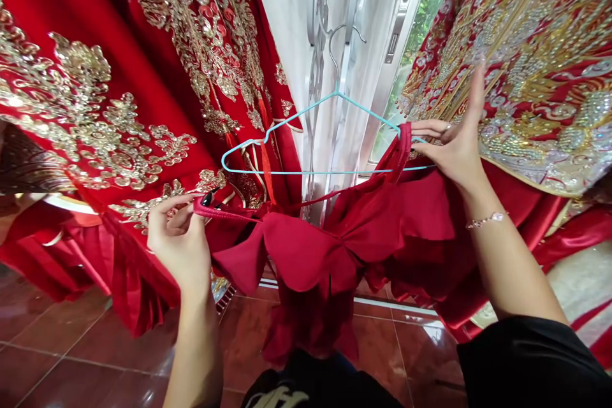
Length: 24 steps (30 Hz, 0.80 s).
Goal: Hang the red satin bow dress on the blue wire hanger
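Observation:
A deep red dress [306, 248] with a petal-like ruffled neckline and thin shoulder straps hangs between my hands. My left hand [179, 236] pinches one strap [229, 212] at its end, below and apart from the left arm of a light blue wire hanger [301, 105]. The other strap [404, 150] lies at the hanger's right arm, where my right hand [454, 146] holds it between finger and thumb, with another finger pointing up. The hanger's metal hook [337, 44] is up against the white metalwork; whether it is hooked there I cannot tell.
Red garments with gold embroidery hang at left [157, 76] and right [526, 76], close to my hands. Behind the hanger stand a white curtain [282, 0] and a door frame [394, 44]. Reddish floor tiles [129, 350] lie below.

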Each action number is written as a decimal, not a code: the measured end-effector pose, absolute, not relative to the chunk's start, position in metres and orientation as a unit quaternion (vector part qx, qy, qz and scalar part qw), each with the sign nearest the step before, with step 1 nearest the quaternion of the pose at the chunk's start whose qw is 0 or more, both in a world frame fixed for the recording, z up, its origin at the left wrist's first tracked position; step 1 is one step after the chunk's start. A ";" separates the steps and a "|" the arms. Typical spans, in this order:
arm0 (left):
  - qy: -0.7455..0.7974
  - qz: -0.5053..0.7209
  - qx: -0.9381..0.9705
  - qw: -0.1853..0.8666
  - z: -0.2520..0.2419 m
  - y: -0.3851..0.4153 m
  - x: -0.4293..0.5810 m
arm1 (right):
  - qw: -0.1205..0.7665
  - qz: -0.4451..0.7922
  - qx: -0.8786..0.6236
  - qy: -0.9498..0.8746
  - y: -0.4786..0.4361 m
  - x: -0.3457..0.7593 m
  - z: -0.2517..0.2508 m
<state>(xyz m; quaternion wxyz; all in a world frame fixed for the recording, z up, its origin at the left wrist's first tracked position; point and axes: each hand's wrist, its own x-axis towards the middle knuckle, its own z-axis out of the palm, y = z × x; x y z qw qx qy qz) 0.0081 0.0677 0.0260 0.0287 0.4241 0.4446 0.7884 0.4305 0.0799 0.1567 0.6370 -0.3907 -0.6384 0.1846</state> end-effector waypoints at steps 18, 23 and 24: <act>0.283 0.802 0.525 -0.018 0.095 0.135 0.008 | 0.445 -0.309 -0.534 -0.650 0.098 0.418 0.102; 0.311 0.697 0.646 -0.002 0.120 0.150 0.013 | 0.458 -0.318 -0.514 -0.651 0.107 0.419 0.096; 0.314 0.677 0.666 0.004 0.124 0.151 0.015 | 0.462 -0.319 -0.514 -0.648 0.108 0.419 0.095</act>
